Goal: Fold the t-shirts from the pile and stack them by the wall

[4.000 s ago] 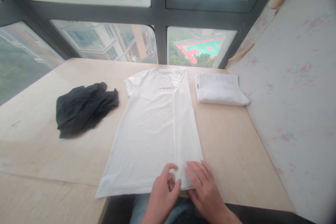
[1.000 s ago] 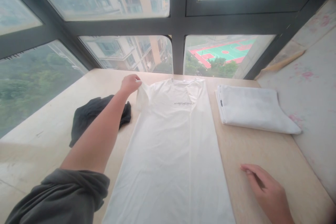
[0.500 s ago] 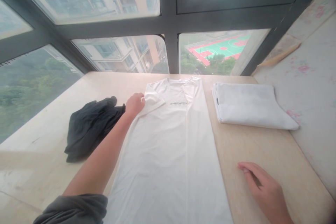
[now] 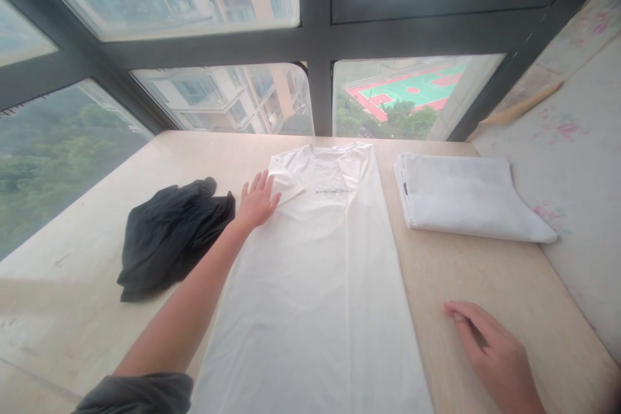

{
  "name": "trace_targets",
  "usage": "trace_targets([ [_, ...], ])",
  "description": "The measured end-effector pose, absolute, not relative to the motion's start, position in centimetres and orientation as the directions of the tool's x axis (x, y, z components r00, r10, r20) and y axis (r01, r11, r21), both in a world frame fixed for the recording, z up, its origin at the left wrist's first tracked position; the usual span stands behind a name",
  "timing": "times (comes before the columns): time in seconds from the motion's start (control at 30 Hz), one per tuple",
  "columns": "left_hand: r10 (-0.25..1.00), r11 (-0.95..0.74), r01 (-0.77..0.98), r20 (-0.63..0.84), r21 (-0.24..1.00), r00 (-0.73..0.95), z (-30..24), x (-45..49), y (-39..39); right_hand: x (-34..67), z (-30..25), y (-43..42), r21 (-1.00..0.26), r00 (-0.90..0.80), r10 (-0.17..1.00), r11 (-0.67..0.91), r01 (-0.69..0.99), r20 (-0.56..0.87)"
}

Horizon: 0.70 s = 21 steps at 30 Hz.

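Since a second ago, the left sleeve (image 4: 287,184) has flipped in over the white shirt (image 4: 301,291), which lies flat along the middle of the big worktop (image 4: 451,262), its long way running from near to far. A folded white cloth (image 4: 456,194) sits to its right and a crumpled black cloth (image 4: 167,239) to its left. The left hand (image 4: 258,202) is nearer, on the shirt's left edge with most of it to the right, fingers spread and gripping nothing; the right hand (image 4: 495,352) is apart, fingers curled to the thumb, nothing seen in them.
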<state>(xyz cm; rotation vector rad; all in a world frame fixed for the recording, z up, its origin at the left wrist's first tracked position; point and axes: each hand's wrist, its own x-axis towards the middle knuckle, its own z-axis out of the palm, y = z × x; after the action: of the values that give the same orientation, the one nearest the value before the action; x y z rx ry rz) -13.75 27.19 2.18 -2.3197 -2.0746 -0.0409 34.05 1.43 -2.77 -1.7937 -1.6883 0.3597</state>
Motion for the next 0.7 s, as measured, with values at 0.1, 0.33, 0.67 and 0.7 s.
trace_targets([
  [0.1, 0.988, -0.153, 0.988, 0.016, 0.016, 0.153, 1.8, -12.6, 27.7, 34.0, -2.8, 1.4, -0.619, 0.146, 0.967, 0.016, 0.785, 0.210],
  [0.33, 0.994, -0.097, 0.994, 0.047, 0.057, 0.095, 3.1, -12.4, 25.3, 34.7, -3.1, 1.2, -0.639, 0.182, 0.974, -0.056, 0.767, 0.133],
  [0.67, 0.902, 0.410, 0.891, -0.232, 0.194, -0.364, 4.6, -16.5, -0.7, 23.6, 5.1, 13.4, -0.693, -0.092, 0.977, 0.202, 0.692, 0.193],
  [0.7, 0.865, 0.473, 0.856, -0.292, 0.207, -0.407, 4.2, -16.7, -3.1, 20.6, 6.4, 15.9, -0.676, -0.183, 0.961, 0.276, 0.683, 0.207],
])
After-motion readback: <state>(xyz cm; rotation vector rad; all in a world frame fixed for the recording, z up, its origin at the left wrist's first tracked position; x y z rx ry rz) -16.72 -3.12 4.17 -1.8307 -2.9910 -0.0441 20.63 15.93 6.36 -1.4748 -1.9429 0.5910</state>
